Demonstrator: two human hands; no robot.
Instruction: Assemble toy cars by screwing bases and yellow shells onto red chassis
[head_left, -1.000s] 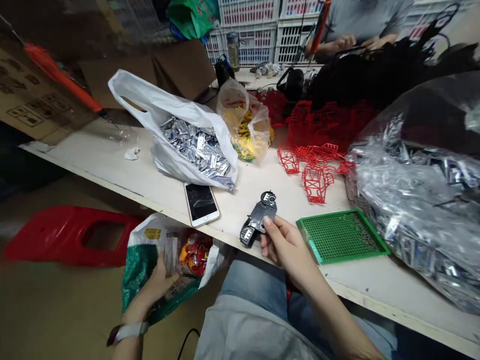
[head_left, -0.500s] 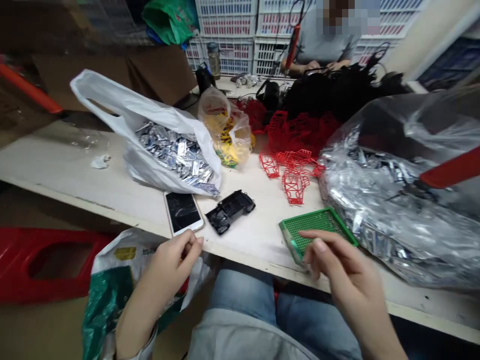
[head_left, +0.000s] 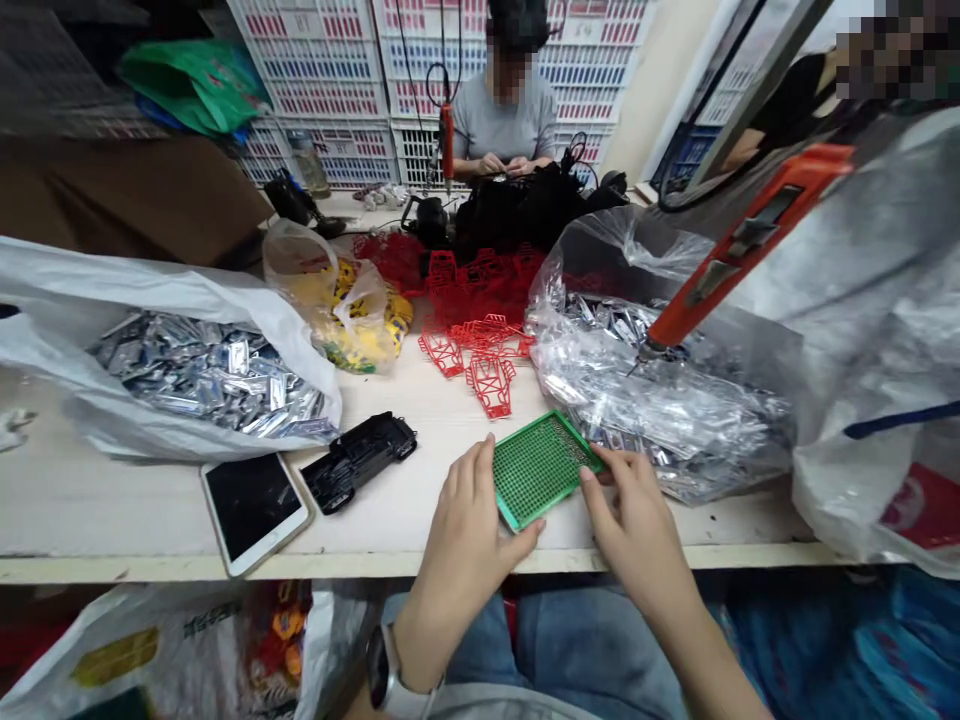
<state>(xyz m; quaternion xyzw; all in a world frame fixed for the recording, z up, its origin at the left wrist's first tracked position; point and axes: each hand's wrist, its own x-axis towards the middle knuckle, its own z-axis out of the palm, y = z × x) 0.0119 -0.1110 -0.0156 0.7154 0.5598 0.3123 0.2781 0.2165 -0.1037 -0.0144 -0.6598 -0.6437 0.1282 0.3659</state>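
Observation:
Both my hands hold a green tray with a grid of small holes (head_left: pixel 536 470) at the table's front edge. My left hand (head_left: pixel 476 515) grips its left side, thumb at the near corner. Around the right side close the fingers of my right hand (head_left: pixel 626 500), with the thumb on the rim. Tiny metallic pieces, too small to name, lie along the tray's far right part. Left of my hands rests a black plastic toy car chassis (head_left: pixel 364 455), beside a white phone (head_left: pixel 255 505). Several red plastic frames (head_left: pixel 491 380) lie beyond the tray.
An orange electric screwdriver (head_left: pixel 742 245) hangs over a clear bag of silvery parts (head_left: pixel 660 390) on the right. At left stand a white bag of silvery parts (head_left: pixel 217 370) and a bag of yellow parts (head_left: pixel 360 310). A co-worker (head_left: pixel 506 110) sits across the table.
My left hand has moved from the table edge near the phone to the tray's left side. My right hand has closed on its right side. The view has swung to the right.

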